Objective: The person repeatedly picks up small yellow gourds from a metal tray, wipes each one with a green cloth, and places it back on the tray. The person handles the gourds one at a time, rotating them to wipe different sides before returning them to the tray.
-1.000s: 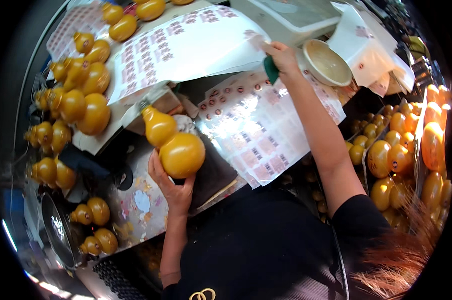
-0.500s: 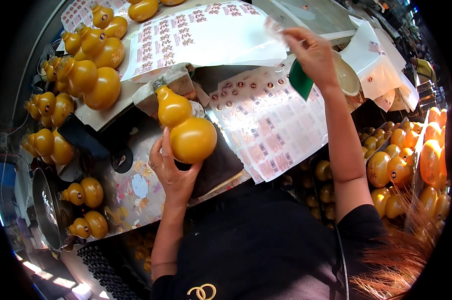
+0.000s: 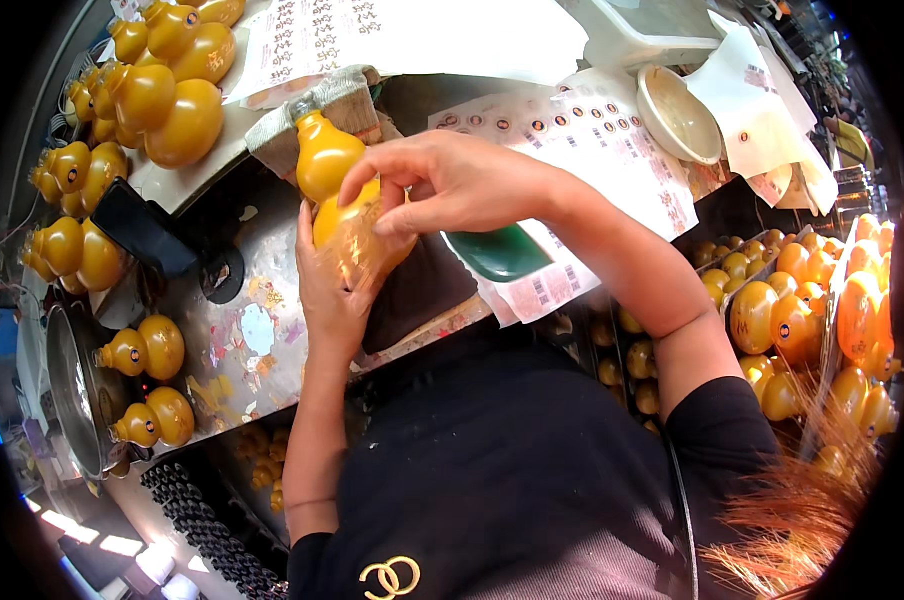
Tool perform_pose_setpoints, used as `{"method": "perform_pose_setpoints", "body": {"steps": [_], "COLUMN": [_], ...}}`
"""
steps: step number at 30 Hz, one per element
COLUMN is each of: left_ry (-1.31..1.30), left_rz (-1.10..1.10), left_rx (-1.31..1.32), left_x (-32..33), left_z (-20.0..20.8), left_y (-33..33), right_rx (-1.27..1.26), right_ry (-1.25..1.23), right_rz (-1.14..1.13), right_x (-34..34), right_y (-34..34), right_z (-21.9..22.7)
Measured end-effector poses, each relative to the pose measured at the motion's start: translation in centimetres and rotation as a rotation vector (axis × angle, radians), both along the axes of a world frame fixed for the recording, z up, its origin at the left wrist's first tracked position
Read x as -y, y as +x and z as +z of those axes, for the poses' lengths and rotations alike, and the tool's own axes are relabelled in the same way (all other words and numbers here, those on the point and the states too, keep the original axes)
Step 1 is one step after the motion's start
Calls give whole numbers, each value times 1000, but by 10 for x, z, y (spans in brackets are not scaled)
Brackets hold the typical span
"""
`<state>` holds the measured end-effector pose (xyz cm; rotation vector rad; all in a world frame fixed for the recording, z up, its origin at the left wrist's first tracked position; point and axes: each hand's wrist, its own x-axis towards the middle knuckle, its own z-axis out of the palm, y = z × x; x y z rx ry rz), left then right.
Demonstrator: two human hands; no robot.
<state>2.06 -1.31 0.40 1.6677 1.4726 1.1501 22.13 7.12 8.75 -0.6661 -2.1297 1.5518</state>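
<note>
A yellow gourd-shaped bottle (image 3: 329,160) lies with its neck resting on a folded cloth (image 3: 272,135). My left hand (image 3: 330,295) wraps around its round base from below. My right hand (image 3: 452,185) is over the wider bulb, thumb and fingers closed on a thin clear decal (image 3: 357,245) with faint gold print, which lies at the bottle's surface. A green scraper (image 3: 502,253) sticks out beneath my right palm, apparently tucked in the same hand; its grip is hidden.
Decal sheets (image 3: 612,130) lie on the right of the bench, near a cream bowl (image 3: 680,115). More gourd bottles (image 3: 182,120) stand on the left, near a phone (image 3: 142,230) and a round metal pan (image 3: 72,390). Crates of bottles (image 3: 792,320) are at the right.
My right hand has come from the decal sheets at the upper right down to the bottle, bringing the clear decal and green scraper along. My left hand stays on the bottle.
</note>
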Motion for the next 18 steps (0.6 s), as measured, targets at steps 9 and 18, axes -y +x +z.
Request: {"method": "perform_pose_setpoints", "body": {"steps": [9,18], "left_ry": [-332,-349], "left_rz": [-127,-138], "left_rx": [681,692], "left_x": [-3,-5], "left_z": [17,22], "left_y": [-8,-11], "right_rx": [95,127], "right_ry": [83,-316], "right_rz": [-299,-451], "right_x": [14,25], "right_y": [-1,0], "right_z": [-20,-41]}}
